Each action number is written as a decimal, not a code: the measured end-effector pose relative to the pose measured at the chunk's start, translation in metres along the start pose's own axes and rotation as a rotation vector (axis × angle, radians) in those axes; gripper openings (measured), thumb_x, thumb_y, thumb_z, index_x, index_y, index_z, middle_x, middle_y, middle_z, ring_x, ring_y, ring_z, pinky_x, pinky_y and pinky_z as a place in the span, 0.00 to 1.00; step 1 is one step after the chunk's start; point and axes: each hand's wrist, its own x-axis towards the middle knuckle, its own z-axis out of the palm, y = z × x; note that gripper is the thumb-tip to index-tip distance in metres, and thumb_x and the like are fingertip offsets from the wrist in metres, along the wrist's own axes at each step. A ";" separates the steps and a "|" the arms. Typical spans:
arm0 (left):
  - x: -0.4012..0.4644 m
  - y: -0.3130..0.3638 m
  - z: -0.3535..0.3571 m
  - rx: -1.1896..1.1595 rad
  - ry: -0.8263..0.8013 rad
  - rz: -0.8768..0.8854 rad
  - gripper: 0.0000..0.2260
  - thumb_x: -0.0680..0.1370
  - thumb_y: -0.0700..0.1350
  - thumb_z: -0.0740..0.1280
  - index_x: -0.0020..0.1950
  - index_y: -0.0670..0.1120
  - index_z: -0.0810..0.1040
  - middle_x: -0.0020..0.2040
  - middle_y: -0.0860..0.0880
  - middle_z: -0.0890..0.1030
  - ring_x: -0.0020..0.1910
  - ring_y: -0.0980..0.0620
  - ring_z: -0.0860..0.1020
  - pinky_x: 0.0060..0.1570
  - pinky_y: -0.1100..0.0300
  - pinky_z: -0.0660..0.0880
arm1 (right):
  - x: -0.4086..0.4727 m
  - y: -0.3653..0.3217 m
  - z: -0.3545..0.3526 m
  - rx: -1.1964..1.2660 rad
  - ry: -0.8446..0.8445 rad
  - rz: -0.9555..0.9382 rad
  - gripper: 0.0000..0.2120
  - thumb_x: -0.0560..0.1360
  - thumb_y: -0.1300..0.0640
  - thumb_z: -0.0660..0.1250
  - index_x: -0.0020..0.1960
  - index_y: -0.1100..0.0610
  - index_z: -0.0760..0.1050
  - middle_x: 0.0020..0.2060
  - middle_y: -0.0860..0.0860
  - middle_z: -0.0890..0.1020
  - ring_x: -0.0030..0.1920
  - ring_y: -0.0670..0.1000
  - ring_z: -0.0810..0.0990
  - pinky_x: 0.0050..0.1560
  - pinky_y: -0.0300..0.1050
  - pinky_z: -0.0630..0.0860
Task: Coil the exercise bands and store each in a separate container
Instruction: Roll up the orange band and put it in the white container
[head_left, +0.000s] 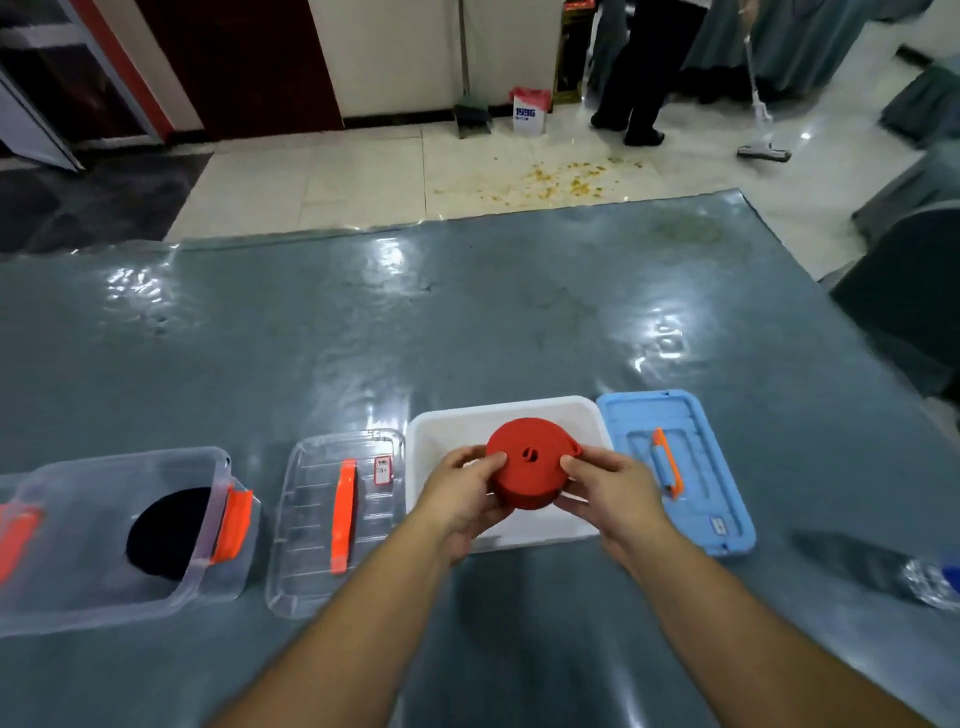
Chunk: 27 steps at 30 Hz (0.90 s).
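Note:
A red exercise band (527, 465), wound into a tight flat coil, hangs over the open white container (441, 431). My left hand (462, 491) grips its left side and my right hand (610, 486) grips its right side. A black coiled band (166, 532) lies inside the clear container (104, 467) with orange latches at the left. The clear lid (322, 519) with an orange handle lies flat between the two containers. The blue lid (675, 467) with an orange handle lies right of the white container.
The table has a shiny grey-blue cover (467, 322). A crumpled plastic bottle (935, 579) lies at the right edge. Beyond the table a person (639, 67) stands on a tiled floor with scattered yellow debris (561, 179) and a floor cleaner (761, 148).

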 end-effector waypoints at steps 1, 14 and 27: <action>0.009 -0.002 -0.002 0.051 -0.001 -0.010 0.10 0.79 0.44 0.74 0.59 0.50 0.79 0.53 0.44 0.85 0.39 0.47 0.87 0.39 0.55 0.83 | 0.005 0.002 0.000 -0.032 0.003 0.000 0.08 0.79 0.69 0.70 0.57 0.63 0.82 0.52 0.62 0.86 0.49 0.60 0.87 0.42 0.48 0.85; 0.089 -0.028 -0.006 0.459 0.167 -0.006 0.14 0.74 0.42 0.71 0.60 0.46 0.79 0.50 0.43 0.85 0.46 0.44 0.85 0.46 0.51 0.83 | 0.094 0.043 0.014 -0.636 0.068 0.002 0.11 0.76 0.63 0.74 0.56 0.52 0.87 0.45 0.48 0.88 0.48 0.53 0.86 0.54 0.54 0.84; 0.125 -0.040 -0.006 0.517 0.298 -0.056 0.14 0.76 0.41 0.72 0.62 0.47 0.80 0.54 0.43 0.86 0.52 0.41 0.85 0.57 0.44 0.82 | 0.139 0.058 0.027 -0.726 0.045 0.123 0.16 0.76 0.65 0.73 0.62 0.58 0.84 0.50 0.53 0.87 0.54 0.59 0.85 0.61 0.60 0.82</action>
